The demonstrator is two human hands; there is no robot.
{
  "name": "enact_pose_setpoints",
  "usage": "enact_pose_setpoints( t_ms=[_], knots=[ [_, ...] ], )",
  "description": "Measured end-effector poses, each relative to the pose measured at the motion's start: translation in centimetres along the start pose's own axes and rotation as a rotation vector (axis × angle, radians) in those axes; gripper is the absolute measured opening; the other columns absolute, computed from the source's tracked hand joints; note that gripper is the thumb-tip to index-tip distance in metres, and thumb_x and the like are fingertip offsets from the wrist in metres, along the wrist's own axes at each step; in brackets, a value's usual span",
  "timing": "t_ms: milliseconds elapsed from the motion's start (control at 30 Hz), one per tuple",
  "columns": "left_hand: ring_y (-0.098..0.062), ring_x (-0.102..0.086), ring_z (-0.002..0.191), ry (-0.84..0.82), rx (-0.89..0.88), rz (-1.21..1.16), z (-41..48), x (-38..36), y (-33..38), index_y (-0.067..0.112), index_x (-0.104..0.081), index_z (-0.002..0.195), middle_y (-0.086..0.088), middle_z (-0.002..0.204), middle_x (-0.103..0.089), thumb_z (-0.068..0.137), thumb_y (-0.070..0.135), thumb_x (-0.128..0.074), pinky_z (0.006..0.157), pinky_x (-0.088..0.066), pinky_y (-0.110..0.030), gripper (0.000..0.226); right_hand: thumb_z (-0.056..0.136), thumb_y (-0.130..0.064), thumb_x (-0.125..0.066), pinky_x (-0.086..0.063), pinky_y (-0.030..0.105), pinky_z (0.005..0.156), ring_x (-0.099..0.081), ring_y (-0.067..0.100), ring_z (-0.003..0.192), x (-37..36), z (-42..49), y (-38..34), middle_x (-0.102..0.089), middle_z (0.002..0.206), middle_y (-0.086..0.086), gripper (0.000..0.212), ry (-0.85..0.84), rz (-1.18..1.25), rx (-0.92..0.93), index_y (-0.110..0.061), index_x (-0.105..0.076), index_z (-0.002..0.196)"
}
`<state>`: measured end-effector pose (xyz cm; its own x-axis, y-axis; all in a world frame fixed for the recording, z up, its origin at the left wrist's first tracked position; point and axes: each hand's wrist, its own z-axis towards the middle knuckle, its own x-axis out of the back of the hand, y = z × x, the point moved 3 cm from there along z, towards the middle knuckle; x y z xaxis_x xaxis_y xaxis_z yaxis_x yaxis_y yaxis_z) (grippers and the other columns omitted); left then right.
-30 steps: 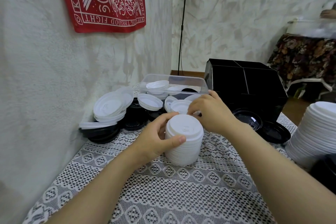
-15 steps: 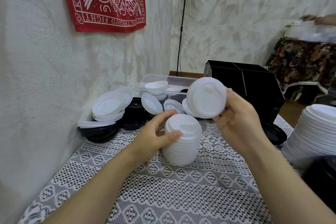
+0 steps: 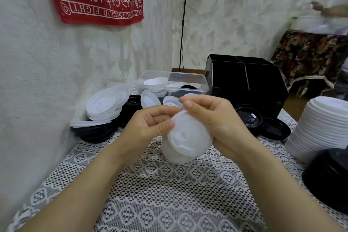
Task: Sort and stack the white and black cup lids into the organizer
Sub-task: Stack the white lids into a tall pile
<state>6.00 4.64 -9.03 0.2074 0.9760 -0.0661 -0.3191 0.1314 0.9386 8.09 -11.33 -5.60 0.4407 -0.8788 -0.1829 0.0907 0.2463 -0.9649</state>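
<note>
A stack of white cup lids (image 3: 185,138) is tilted toward me, lifted above the lace-covered table (image 3: 160,194). My left hand (image 3: 148,124) grips its left side, and my right hand (image 3: 209,117) holds its right side with fingers over the top lid. The black organizer (image 3: 248,83) with its divided compartments lies behind my hands. Loose white lids (image 3: 105,103) are piled on black lids (image 3: 94,132) at the left by the wall.
A clear plastic tub (image 3: 169,83) with lids sits at the back. A tall stack of white lids (image 3: 320,128) and a black stack (image 3: 331,177) stand at the right. Black lids (image 3: 271,128) lie before the organizer. Another person's hand shows far right.
My right hand brought the single white lid down onto the stack. Both hands now hold the stack, which has tipped toward me and lifted off the table.
</note>
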Motion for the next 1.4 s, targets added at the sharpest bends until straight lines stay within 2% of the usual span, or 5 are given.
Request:
enact_pose_setpoints(
  t_ms=[167,333,633,900,1400],
  knots=[
    [-0.017,-0.068,0.09,0.137,-0.011,-0.25,0.2,0.9,0.2,0.013,-0.076,0.094,-0.008,0.095,-0.074,0.043,0.038,-0.095,0.08,-0.055,-0.024,0.059,0.076,-0.027,-0.078,-0.05,0.025,0.076,-0.062,0.009,0.088,0.4,-0.1,-0.1,-0.069,0.095,-0.003,0.022,0.198,-0.159,0.382,-0.027,-0.069,0.097],
    [-0.019,-0.067,0.092,0.167,-0.014,-0.452,0.5,1.8,0.0,0.007,-0.073,0.089,-0.01,0.097,-0.072,0.042,0.027,-0.096,0.089,-0.054,-0.028,0.056,0.067,-0.041,-0.078,-0.03,0.027,0.113,-0.032,0.008,0.139,0.1,-0.4,1.2,-0.037,0.147,-0.007,0.087,0.022,-0.724,0.564,-0.027,-0.036,0.142],
    [-0.015,-0.066,0.091,0.114,0.015,-0.381,0.5,1.3,-0.5,0.007,-0.066,0.095,-0.007,0.096,-0.071,0.049,0.032,-0.094,0.082,-0.054,-0.023,0.059,0.069,-0.043,-0.076,-0.023,0.012,0.111,-0.033,0.001,0.134,0.5,0.1,1.5,-0.036,0.141,-0.014,0.09,0.049,-0.857,0.688,-0.012,-0.036,0.144],
    [-0.012,-0.052,0.126,0.051,0.099,-0.093,0.5,1.0,-1.2,0.019,-0.055,0.126,0.003,0.131,-0.061,0.046,0.029,-0.091,0.103,-0.044,-0.027,0.088,0.067,-0.026,-0.085,-0.05,0.019,0.088,-0.06,-0.001,0.109,4.6,0.7,1.0,-0.064,0.121,-0.01,0.067,0.114,-0.329,0.223,-0.024,-0.058,0.128],
    [-0.013,-0.054,0.123,-0.039,0.227,0.057,0.4,0.8,-2.6,0.023,-0.041,0.139,0.006,0.134,-0.058,0.055,0.016,-0.082,0.099,-0.046,-0.032,0.094,0.075,-0.023,-0.081,-0.044,0.032,0.105,-0.051,0.008,0.124,3.1,0.6,3.2,-0.052,0.138,-0.012,0.065,-0.129,-0.522,0.011,-0.042,-0.051,0.13]
  ],
)
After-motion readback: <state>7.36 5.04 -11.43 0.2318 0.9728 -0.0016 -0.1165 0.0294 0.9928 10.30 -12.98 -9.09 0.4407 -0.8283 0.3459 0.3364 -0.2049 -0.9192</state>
